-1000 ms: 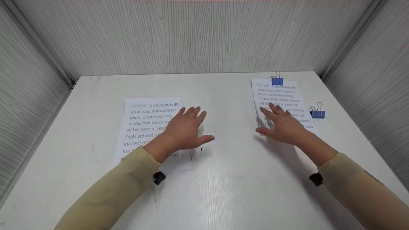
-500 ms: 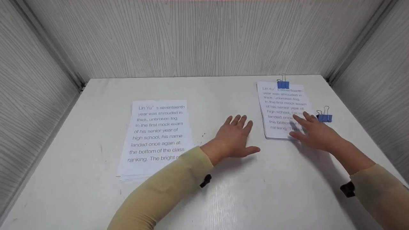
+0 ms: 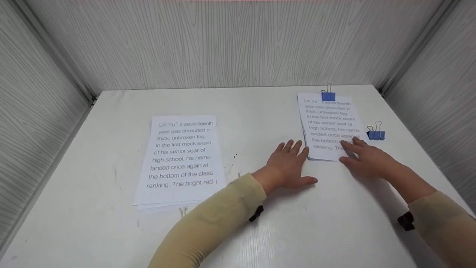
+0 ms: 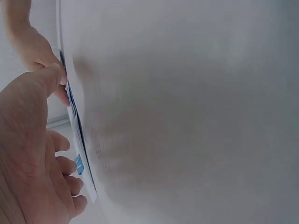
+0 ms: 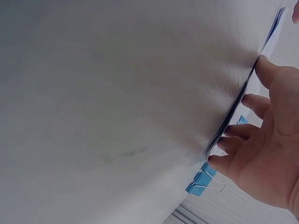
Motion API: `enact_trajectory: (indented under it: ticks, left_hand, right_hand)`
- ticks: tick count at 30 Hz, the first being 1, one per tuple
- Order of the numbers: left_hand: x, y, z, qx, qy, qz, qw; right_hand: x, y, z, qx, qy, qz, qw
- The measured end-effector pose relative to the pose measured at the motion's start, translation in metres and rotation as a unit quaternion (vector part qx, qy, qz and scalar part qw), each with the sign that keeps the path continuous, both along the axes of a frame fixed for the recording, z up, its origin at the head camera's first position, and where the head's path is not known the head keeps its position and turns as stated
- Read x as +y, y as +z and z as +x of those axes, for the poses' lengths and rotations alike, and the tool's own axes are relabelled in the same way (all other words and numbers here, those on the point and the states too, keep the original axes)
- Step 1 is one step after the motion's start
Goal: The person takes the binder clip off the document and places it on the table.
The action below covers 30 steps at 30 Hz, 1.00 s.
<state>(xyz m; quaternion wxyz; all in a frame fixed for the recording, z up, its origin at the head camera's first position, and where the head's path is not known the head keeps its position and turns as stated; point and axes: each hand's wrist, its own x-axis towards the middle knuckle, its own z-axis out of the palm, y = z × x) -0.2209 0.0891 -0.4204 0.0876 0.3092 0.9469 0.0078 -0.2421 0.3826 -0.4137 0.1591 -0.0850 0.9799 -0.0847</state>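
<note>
In the head view, a paper stack (image 3: 327, 126) of printed sheets lies at the right, with a blue binder clip (image 3: 328, 96) on its top edge. My right hand (image 3: 372, 160) touches its lower right corner; in the right wrist view the thumb (image 5: 267, 70) and fingertips meet the stack's edge. My left hand (image 3: 288, 165) is palm down by the lower left corner, fingers spread and holding nothing. The left wrist view shows its fingers slightly bent near the stack's edge (image 4: 79, 130). Whether they touch the paper I cannot tell.
A second paper stack (image 3: 182, 160) with the same text lies at the left, its lower sheets slightly offset. A loose blue binder clip (image 3: 376, 135) stands right of the clipped stack. Grey wood-grain panels (image 3: 238, 44) enclose the white table (image 3: 253, 108) at the back and sides.
My left hand has moved right, from over the left stack to beside the clipped stack. My right hand has slid from over the clipped stack to its lower right corner.
</note>
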Motion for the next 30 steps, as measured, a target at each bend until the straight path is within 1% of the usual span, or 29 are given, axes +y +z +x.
enact_trajectory:
  ticks: [4,7,11,15,18,23,30]
  left_hand:
    - [0.009,-0.002,0.000,-0.010,-0.012,0.009,0.9998]
    - [0.014,-0.003,-0.002,-0.016,-0.018,0.013,0.9996]
    - [0.020,-0.004,-0.003,-0.039,-0.018,0.013,0.9990]
    - [0.022,-0.003,-0.003,-0.043,-0.020,0.004,0.9989]
    - [0.021,0.001,-0.003,-0.035,-0.019,-0.002,0.9992]
    - [0.016,0.006,-0.001,-0.033,-0.019,-0.014,0.9992]
    - [-0.005,0.007,0.010,-0.015,-0.033,-0.027,0.9990]
  right_hand:
    - [-0.001,-0.002,-0.001,-0.004,-0.004,0.000,1.0000]
    - [0.000,-0.003,-0.001,0.004,0.003,0.000,1.0000]
    - [0.001,-0.005,-0.001,0.014,0.011,-0.004,0.9998]
    - [0.003,-0.005,-0.001,0.018,0.007,-0.006,0.9998]
    - [0.002,-0.004,-0.001,0.018,0.007,-0.004,0.9998]
    - [-0.004,-0.003,0.002,0.015,0.014,-0.001,0.9998]
    - [-0.027,-0.003,0.010,0.020,0.019,0.000,0.9996]
